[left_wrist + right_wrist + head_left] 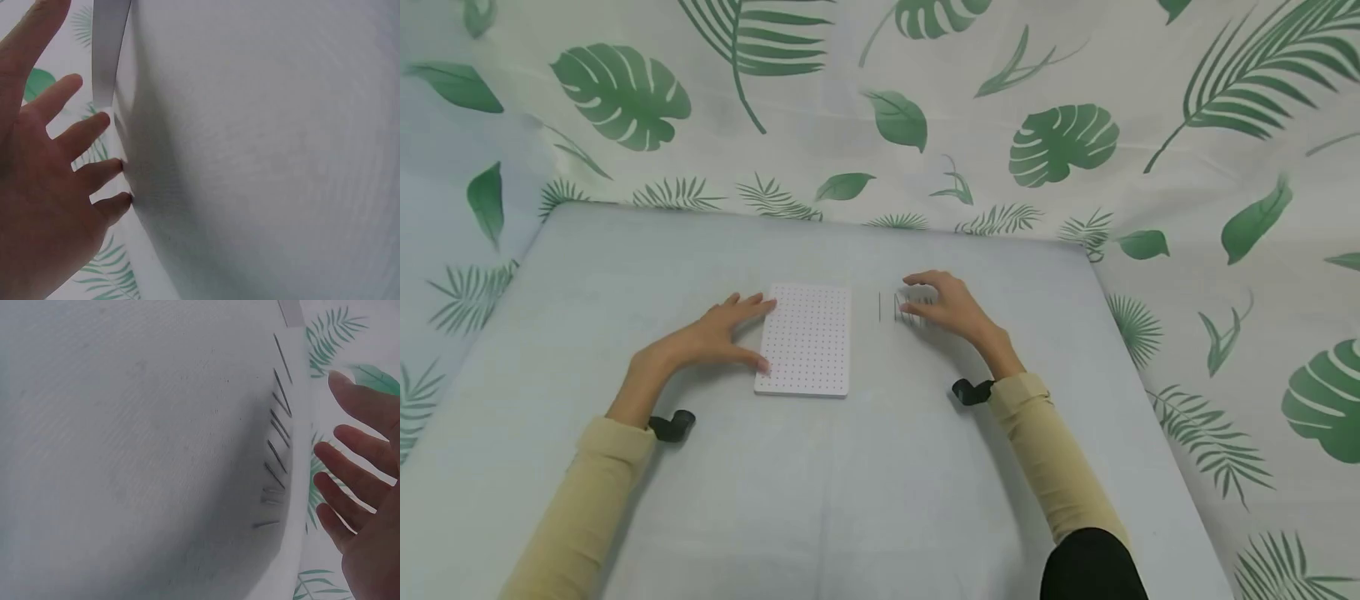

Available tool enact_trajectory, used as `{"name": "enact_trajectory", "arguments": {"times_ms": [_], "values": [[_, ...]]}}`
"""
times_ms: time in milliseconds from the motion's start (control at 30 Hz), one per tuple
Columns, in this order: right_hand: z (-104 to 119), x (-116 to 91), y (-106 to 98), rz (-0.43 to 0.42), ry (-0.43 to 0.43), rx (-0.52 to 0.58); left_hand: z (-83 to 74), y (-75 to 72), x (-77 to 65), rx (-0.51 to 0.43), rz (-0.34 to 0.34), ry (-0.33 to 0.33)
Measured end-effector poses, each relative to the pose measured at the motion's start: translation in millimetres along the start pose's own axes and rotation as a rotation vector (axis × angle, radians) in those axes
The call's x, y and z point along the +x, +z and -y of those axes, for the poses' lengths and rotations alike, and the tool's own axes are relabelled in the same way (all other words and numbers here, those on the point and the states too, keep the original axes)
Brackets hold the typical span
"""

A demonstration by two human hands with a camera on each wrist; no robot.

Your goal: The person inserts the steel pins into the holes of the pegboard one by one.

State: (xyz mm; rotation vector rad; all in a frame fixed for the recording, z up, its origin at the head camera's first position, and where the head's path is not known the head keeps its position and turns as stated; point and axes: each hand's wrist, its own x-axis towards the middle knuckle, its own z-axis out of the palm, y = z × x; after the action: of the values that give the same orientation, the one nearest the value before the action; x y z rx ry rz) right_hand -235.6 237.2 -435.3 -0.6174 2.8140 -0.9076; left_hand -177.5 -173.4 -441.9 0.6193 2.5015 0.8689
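Note:
A white rectangular board [808,342] with a grid of small dark dots lies on the table. My left hand [715,333] is at its left side, with the thumb and index fingertips over that edge and the other fingers spread. In the left wrist view the board's side [111,53] rises just past my left fingertips. To the right of the board, several thin dark metal pins [880,307] lie in a row. My right hand [953,310] is over that row, thumb and fingers apart and nothing between them. The right wrist view shows the pins [277,455] beside the loosely bent fingers.
A white cloth covers the table [775,492]. Behind it hangs a curtain [970,125] printed with green leaves. Small black devices [673,426] are strapped at both wrists. Part of a dark rounded shape [1093,567] covers the right forearm at the bottom.

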Motion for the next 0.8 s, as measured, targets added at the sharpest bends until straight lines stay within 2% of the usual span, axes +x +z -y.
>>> {"name": "enact_trajectory", "arguments": {"times_ms": [233, 467, 667, 800], "values": [[4, 10, 4, 0.036, -0.003, 0.005, -2.4, 4.2, -1.2, 0.034, -0.008, 0.013], [6, 23, 14, 0.066, -0.012, 0.002, -6.7, 1.4, -1.5, 0.06, 0.006, -0.043], [10, 34, 20, 0.101, -0.039, -0.091, -4.7, 5.5, -1.2, 0.055, -0.001, -0.058], [13, 33, 22, 0.102, -0.052, -0.128, -4.8, 8.7, -0.4, 0.041, -0.004, -0.063]]}}
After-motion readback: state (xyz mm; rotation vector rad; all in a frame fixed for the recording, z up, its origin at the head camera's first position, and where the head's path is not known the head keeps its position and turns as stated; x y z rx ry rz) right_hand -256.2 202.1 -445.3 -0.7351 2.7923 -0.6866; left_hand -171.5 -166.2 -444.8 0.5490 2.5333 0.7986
